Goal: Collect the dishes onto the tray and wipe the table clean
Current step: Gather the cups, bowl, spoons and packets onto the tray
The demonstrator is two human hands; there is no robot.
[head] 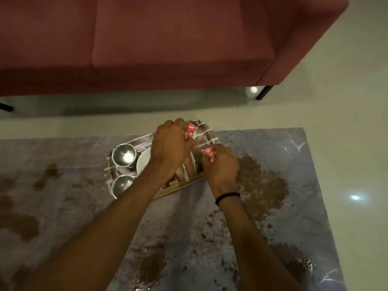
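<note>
A shiny tray (206, 134) sits at the far edge of the marble table (304, 164). On its left side stand two steel cups (123, 155) (122, 184) and a white dish (143, 160). My left hand (170, 145) hovers over the tray, fingers closed on a red sachet (190, 129). My right hand (220, 166) is at the tray's right rim, pinching another red sachet (210, 153). My hands hide the tray's middle.
Brown spills stain the table: a big patch (262, 185) right of the tray, blotches (27, 225) at the left and spatter (151, 267) near me. A red sofa (168, 43) stands beyond the table, across a strip of pale floor (346, 80).
</note>
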